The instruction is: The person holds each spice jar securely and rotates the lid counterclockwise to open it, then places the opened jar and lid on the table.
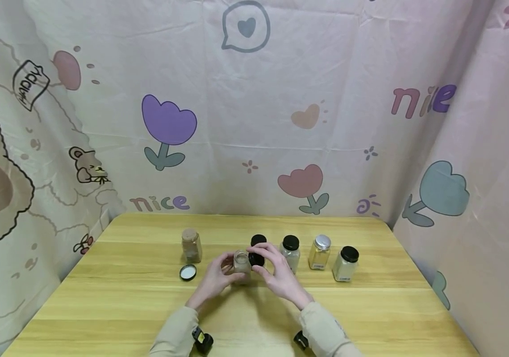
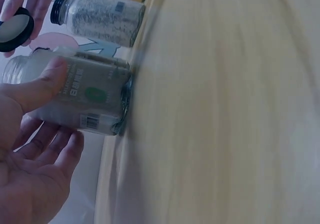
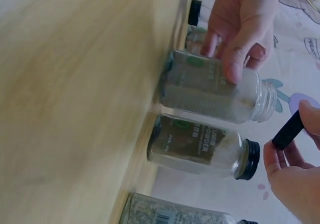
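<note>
My left hand (image 1: 213, 278) holds a glass spice jar (image 2: 95, 91) of greyish powder between thumb and fingers. The jar stands upright on the table, its threaded mouth (image 3: 266, 101) uncovered. To its right, my right hand (image 1: 281, 276) pinches a black lid (image 3: 288, 130) by the edge, apart from the mouth. The lid's pale inside shows in the left wrist view. Just behind the lid stands a cumin powder jar (image 3: 200, 144) with a black cap. Off to the left, a jar of brown powder (image 1: 191, 248) has a second black lid (image 1: 188, 272) lying inside-up before it.
Right of the hands stand a black-capped jar (image 1: 290, 255) of speckled grains, a silver-capped jar (image 1: 319, 253) with yellow contents and another black-capped jar (image 1: 346, 264). A printed curtain (image 1: 245, 124) hangs behind the wooden table (image 1: 102, 307).
</note>
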`<state>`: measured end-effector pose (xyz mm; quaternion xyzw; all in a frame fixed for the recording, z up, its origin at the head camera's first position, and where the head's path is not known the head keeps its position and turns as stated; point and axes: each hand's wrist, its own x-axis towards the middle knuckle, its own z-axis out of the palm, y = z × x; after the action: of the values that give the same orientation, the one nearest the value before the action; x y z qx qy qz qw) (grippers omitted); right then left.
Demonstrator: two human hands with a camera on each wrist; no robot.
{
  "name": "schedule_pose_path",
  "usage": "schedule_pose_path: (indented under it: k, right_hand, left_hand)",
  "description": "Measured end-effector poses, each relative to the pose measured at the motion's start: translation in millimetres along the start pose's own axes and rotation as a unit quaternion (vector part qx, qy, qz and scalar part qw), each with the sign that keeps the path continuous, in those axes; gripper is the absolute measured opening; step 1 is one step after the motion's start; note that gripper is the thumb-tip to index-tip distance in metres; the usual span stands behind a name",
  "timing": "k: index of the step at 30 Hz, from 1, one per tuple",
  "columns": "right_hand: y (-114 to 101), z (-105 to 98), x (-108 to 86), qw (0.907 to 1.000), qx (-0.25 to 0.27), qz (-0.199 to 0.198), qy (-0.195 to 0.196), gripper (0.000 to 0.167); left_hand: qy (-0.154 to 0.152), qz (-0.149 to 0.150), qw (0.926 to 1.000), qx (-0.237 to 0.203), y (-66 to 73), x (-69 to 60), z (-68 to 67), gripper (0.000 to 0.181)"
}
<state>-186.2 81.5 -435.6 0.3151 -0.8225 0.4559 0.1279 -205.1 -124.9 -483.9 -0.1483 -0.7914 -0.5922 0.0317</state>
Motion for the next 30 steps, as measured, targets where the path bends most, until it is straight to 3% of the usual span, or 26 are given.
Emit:
schedule_pose_path:
  k: [6,15,24,30]
  right_hand:
    - [2.9,4.6,1.0,0.9998,0.013,-0.001,-0.015,0.040]
    - [6.7,10.8,4.1,0.9981,0.051,0.006,-0.035,0.040]
    - [5.6,19.8,9.5,0.9902,0.106,0.039,-0.082,0.042]
    - [7.9,28.2,14.1,0.9867,0.119,0.069,-0.088,0.042]
  left_hand:
    - [0.021,0.005,0.9998,-0.001,-2.1,6.1,-8.8,0.055]
    - [0.058,-0.014,0.9953,0.076,-6.5,15.1,-26.7,0.063]
    - [0.065,-0.027,0.9956,0.062,-9.6,24.0,-37.1,0.065]
    - [0.068,-0.030,0.9954,0.060,-9.3,26.4,-39.2,0.063]
